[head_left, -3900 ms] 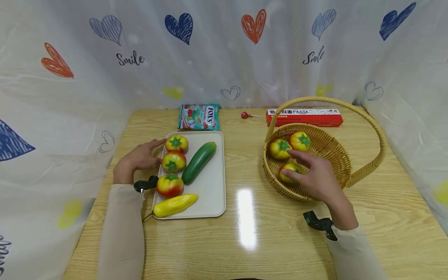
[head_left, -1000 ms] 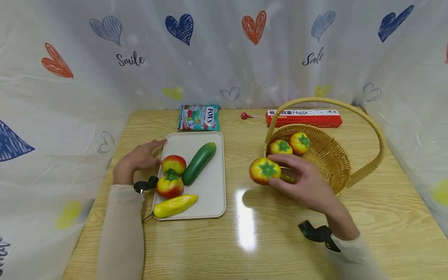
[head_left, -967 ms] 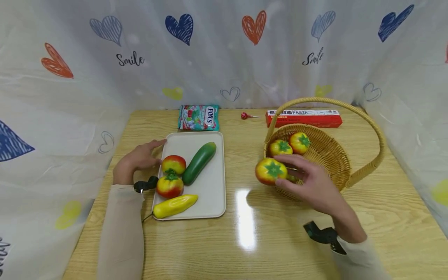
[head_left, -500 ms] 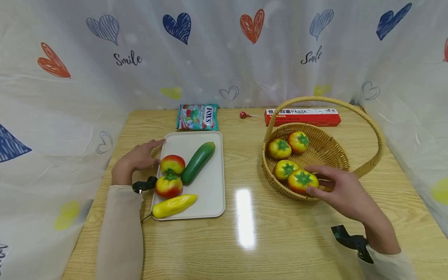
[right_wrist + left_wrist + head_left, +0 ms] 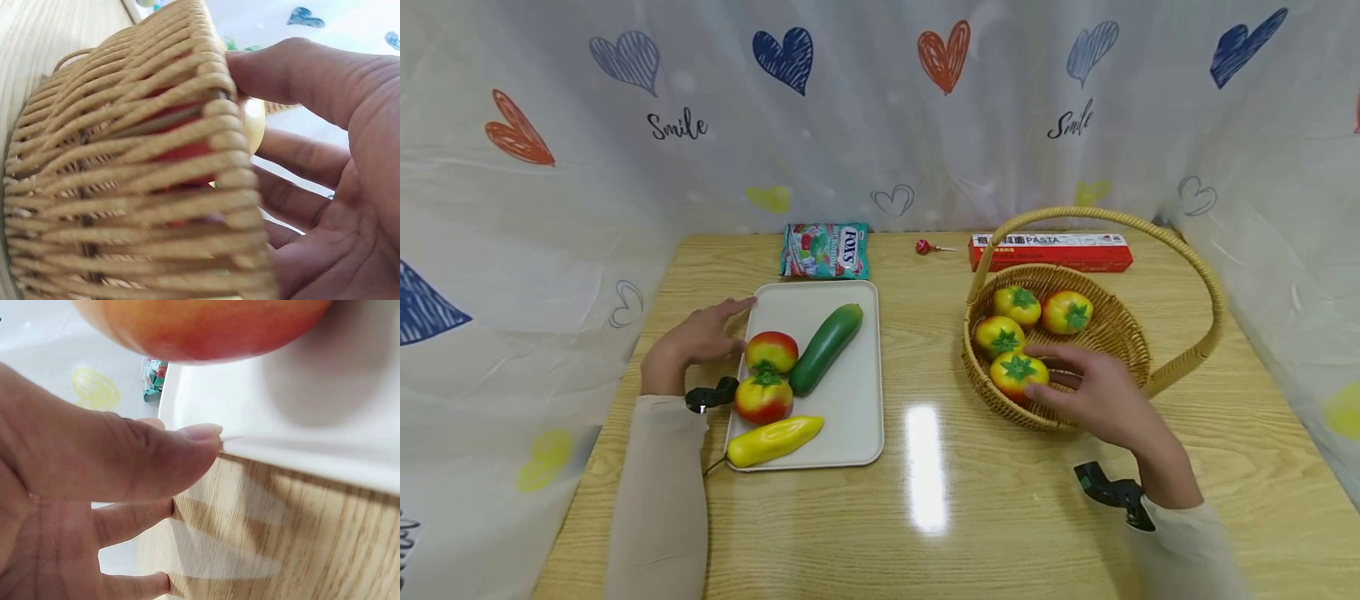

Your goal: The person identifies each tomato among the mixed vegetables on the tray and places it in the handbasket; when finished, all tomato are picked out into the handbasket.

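In the head view my right hand [image 5: 1093, 392] grips a yellow-red tomato [image 5: 1011, 371] with a green star-shaped top, low inside the wicker basket [image 5: 1127, 350]. Three similar tomatoes sit behind it, one of them a tomato [image 5: 1066, 312] towards the middle. The right wrist view shows the thumb over the woven rim [image 5: 228, 144]. My left hand [image 5: 696, 337] rests at the left edge of a white tray [image 5: 842, 433], thumb and index fingertip at its rim. Beside that hand lie two tomatoes [image 5: 763, 400], a green cucumber-like vegetable [image 5: 827, 350] and a yellow pepper [image 5: 775, 442].
Behind the tray lies a FOX'S candy bag [image 5: 825, 252], with a red lollipop [image 5: 925, 247] to its right. A red pasta box [image 5: 1052, 252] stands behind the basket, whose tall handle [image 5: 1213, 292] arches over it. A printed curtain encloses the table [image 5: 925, 350].
The rear tomato left the tray in my right hand, passed over the basket's left side and is now inside it. The other basket tomatoes shifted backward. My left hand stayed put.
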Demonstrator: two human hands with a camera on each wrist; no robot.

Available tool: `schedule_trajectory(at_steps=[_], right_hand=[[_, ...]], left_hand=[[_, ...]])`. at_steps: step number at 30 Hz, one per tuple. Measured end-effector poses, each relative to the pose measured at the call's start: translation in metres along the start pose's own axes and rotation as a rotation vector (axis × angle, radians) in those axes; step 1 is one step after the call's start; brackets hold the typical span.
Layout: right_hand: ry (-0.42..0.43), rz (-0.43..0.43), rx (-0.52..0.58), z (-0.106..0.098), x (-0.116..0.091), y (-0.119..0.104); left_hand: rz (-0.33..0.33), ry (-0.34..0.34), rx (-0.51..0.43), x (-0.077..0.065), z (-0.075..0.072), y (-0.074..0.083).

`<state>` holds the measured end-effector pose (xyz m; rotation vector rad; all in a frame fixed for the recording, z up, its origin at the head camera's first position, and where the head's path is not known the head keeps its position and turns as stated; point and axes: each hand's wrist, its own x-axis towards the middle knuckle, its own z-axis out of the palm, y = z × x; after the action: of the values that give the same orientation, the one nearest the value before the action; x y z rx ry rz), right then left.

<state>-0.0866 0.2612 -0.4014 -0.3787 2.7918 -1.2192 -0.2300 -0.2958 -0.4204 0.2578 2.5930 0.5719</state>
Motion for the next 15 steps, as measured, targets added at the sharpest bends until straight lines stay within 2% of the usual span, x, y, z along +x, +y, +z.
schedule_trajectory(at_steps=[3, 7, 11, 15], right_hand=[[0.011, 0.014, -0.007, 0.0045, 0.0057, 0.0016], [0.015, 0.017, -0.082, 0.0088, 0.011, 0.0035], [0.029, 0.006, -0.147, 0.0089, 0.0108, 0.0031], [0.07, -0.008, -0.166, 0.0068, 0.0081, -0.0003]], left_hand=[[0.003, -0.001, -0.002, -0.0003, 0.0001, -0.0004], [0.0, -0.003, -0.003, -0.0007, 0.0003, -0.0009], [-0.001, -0.005, -0.003, -0.0001, 0.0005, -0.0014], [0.008, -0.001, 0.001, 0.0014, -0.0003, -0.0017]])
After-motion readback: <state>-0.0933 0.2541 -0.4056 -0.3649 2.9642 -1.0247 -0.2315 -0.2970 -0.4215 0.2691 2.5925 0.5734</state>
